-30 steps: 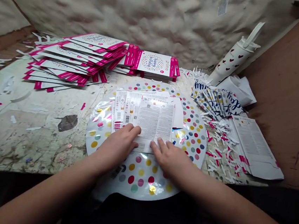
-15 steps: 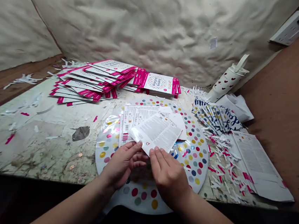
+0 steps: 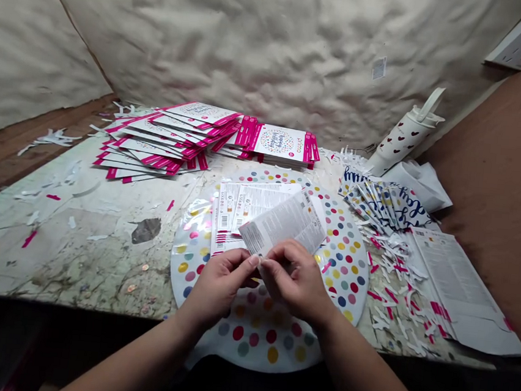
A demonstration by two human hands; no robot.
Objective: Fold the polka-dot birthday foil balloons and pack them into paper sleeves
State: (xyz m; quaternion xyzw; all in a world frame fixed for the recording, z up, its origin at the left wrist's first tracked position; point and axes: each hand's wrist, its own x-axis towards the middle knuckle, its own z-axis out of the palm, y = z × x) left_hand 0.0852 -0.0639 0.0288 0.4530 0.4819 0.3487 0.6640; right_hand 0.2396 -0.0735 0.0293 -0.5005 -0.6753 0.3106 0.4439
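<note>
A printed cardboard sleeve (image 3: 285, 225), grey-white with small text, is tilted up at its near edge. My left hand (image 3: 224, 281) pinches that edge between thumb and fingers. Right beside it, my right hand (image 3: 296, 282) grips the same edge with curled fingers, thumbs almost meeting. Under the sleeve lie several more printed sleeves (image 3: 260, 198), fanned out. They rest on a large round foil balloon (image 3: 346, 262) with coloured dots, flat on the table. What the fingertips do at the edge is partly hidden.
Pink-and-white packs (image 3: 155, 139) are piled at the back left, with another stack (image 3: 281, 142) beside them. Folded foil balloons (image 3: 384, 201), paper scraps (image 3: 398, 295), an opened sleeve (image 3: 467, 289) and a heart-patterned bottle (image 3: 404, 138) stand or lie at the right. A power socket (image 3: 518, 36) is on the wall.
The top sleeve has been lifted at its near edge from the fanned pile and turned at an angle. Both hands have come together on that edge. The view has tilted upward.
</note>
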